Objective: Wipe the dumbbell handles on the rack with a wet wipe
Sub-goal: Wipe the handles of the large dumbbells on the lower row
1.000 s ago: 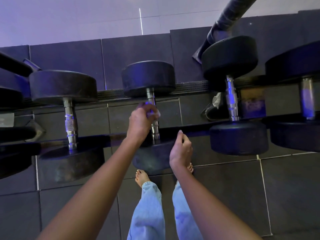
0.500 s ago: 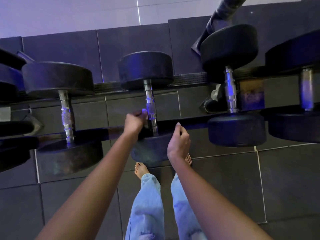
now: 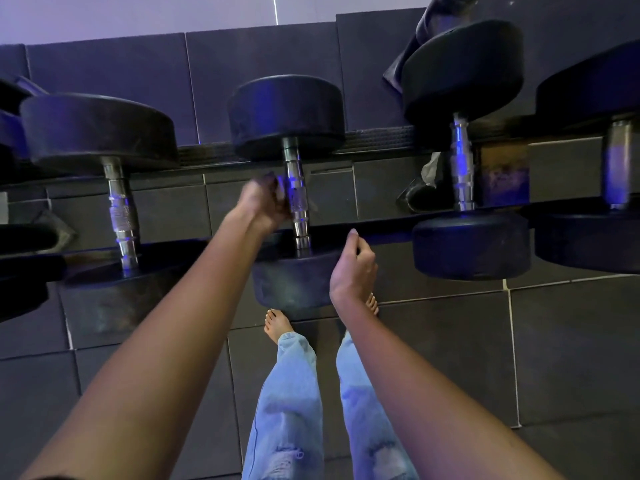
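Four handles: left handle [image 3: 121, 216], middle handle [image 3: 296, 199], right handle [image 3: 462, 171] and far-right handle [image 3: 620, 164] show on the rack [image 3: 388, 232].
How they lie: each one runs front to back, with its weights sitting on the back and front rails. The bare metal bridges the gap and is open to a reach from above.
Left hand [image 3: 265, 202]: it is blurred and pressed against the left side of the middle handle, about halfway along. The fingers look curled toward the metal, but I cannot tell how tightly or round what.
Wet wipe: it is not clearly visible. Judging by the task it is likely bunched inside the left hand, where it would meet the knurled part.
Right hand [image 3: 353, 268]: it hangs just beside the middle dumbbell's front weight [image 3: 294, 282], near the front rail. The fingers are loosely curled, the thumb is up, and it holds nothing. It seems kept close to steady the dumbbell if rubbing rolls it.
Step in hand: probably wiping the middle handle. The other three are untouched by either hand at this moment.
Risk: a one-sided rub may miss the far side of the metal.
Floor [image 3: 571, 341]: dark tiles, with bare feet [image 3: 277, 323] close under the rack.
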